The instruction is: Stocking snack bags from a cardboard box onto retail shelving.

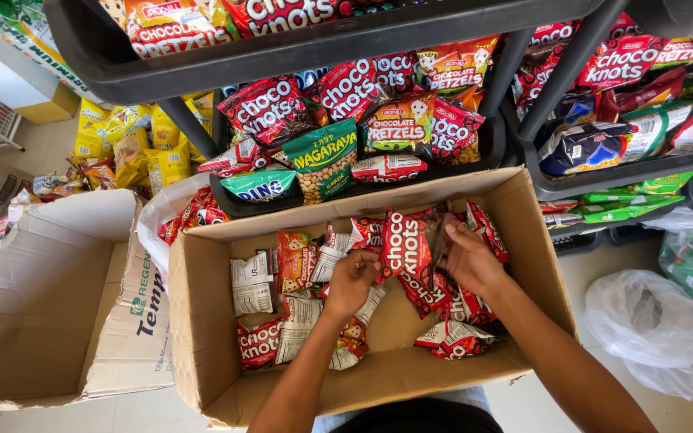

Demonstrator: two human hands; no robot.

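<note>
Both bare forearms come up from the bottom edge of the view and converge toward the middle. The left forearm rises almost straight, leaning a little to the right, with the wrist bent slightly forward. The left hand shows its back to the camera, knuckles up, fingers curled under into a loose fist-like pinch. The right forearm enters from the lower right corner and runs diagonally up and to the left, wrist nearly straight. The right hand lies palm down, fingers bent and closed in a grip, thumb side toward the left hand. The two hands sit near each other, not touching.
</note>
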